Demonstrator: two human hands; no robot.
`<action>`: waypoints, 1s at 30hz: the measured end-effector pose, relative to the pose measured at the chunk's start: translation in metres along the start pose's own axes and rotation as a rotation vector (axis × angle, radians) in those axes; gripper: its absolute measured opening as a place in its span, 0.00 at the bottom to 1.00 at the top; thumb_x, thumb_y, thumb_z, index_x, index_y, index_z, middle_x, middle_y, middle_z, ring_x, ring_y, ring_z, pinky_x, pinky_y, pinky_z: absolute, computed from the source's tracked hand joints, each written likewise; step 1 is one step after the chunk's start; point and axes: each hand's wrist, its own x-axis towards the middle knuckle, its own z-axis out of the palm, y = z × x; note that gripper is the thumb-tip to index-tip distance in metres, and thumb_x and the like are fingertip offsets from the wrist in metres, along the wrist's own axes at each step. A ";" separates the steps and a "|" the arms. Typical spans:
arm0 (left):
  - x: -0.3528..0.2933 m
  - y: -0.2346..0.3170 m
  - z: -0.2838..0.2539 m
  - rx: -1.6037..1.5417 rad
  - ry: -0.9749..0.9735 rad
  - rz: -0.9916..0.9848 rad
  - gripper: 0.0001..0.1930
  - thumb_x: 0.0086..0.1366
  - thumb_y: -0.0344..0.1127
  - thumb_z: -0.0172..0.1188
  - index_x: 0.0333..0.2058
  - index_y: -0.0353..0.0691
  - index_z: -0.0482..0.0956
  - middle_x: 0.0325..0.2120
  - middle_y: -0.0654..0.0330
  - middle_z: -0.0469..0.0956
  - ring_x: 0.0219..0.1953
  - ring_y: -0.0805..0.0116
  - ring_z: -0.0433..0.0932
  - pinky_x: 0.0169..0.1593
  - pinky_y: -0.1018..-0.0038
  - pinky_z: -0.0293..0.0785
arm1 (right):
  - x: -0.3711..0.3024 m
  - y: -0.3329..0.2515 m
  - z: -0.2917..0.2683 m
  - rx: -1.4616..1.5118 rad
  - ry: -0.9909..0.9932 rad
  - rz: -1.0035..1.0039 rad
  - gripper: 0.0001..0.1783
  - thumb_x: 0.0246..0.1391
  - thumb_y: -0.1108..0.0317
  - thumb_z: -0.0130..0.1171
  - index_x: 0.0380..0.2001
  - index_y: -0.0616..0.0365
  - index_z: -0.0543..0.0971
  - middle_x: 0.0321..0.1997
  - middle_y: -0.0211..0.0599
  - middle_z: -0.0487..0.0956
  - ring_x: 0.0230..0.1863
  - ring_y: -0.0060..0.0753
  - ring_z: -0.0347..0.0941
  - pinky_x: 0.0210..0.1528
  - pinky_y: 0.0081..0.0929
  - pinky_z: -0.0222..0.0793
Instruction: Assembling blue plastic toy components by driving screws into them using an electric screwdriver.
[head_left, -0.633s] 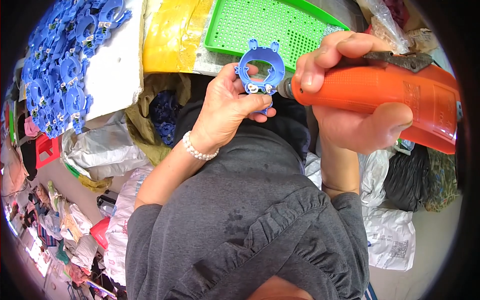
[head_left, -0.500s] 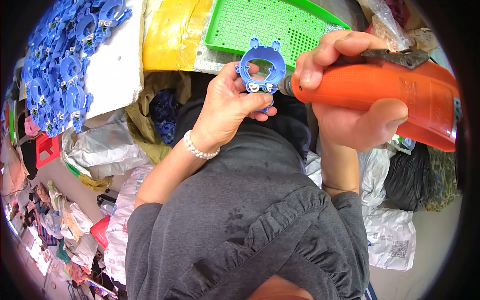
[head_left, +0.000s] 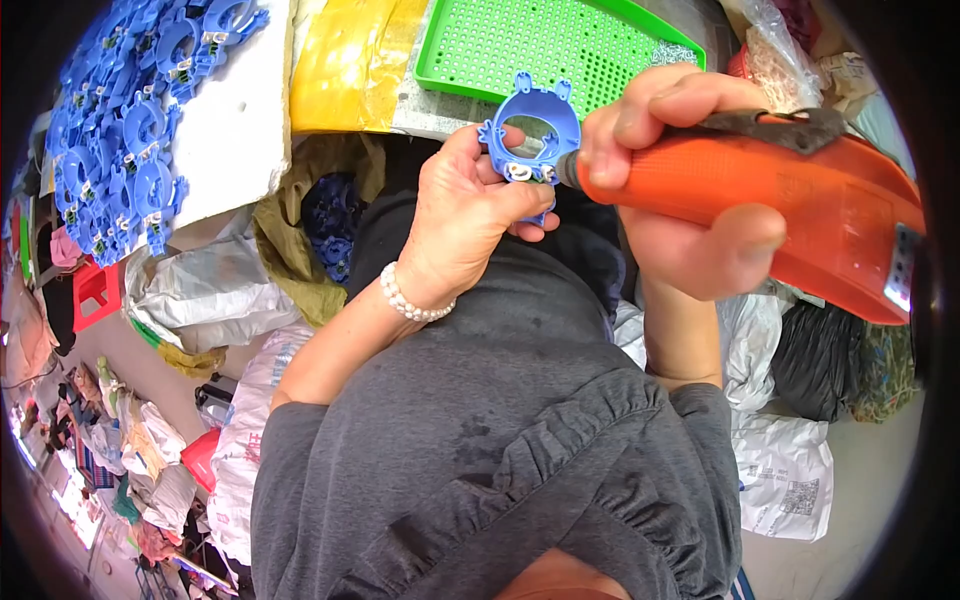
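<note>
Right hand (head_left: 690, 248) wrapped round orange power driver (head_left: 725, 180); blue parts (head_left: 130, 130) heaped on white board (head_left: 235, 125) far left, green perforated tray (head_left: 520, 50) beyond. Left hand (head_left: 458, 210) pinches blue ring part (head_left: 566, 122) low, thumb (head_left: 524, 203) in front, driver nose (head_left: 569, 171) at its right. Two lugs (head_left: 523, 83) up top, white fittings (head_left: 519, 172) below.
</note>
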 end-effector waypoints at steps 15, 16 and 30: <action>0.005 -0.007 -0.016 0.106 -0.178 -0.155 0.25 0.54 0.22 0.61 0.51 0.34 0.64 0.38 0.56 0.75 0.28 0.67 0.80 0.29 0.78 0.79 | 0.045 -0.015 -0.054 0.268 -0.115 -0.260 0.46 0.44 0.28 0.51 0.51 0.61 0.65 0.39 0.40 0.67 0.32 0.29 0.67 0.37 0.31 0.61; 0.004 -0.006 -0.016 0.112 -0.180 -0.159 0.26 0.53 0.22 0.62 0.51 0.34 0.64 0.40 0.56 0.74 0.28 0.67 0.81 0.29 0.78 0.79 | 0.052 -0.013 -0.055 0.233 -0.011 -0.225 0.45 0.44 0.29 0.51 0.49 0.62 0.67 0.38 0.41 0.68 0.32 0.30 0.68 0.37 0.31 0.60; 0.014 -0.002 -0.014 0.121 -0.230 -0.214 0.23 0.54 0.21 0.61 0.49 0.32 0.66 0.36 0.56 0.76 0.28 0.69 0.80 0.27 0.80 0.78 | 0.091 0.046 -0.047 0.128 0.324 -0.269 0.23 0.54 0.49 0.55 0.38 0.59 0.68 0.26 0.37 0.72 0.20 0.28 0.70 0.23 0.22 0.69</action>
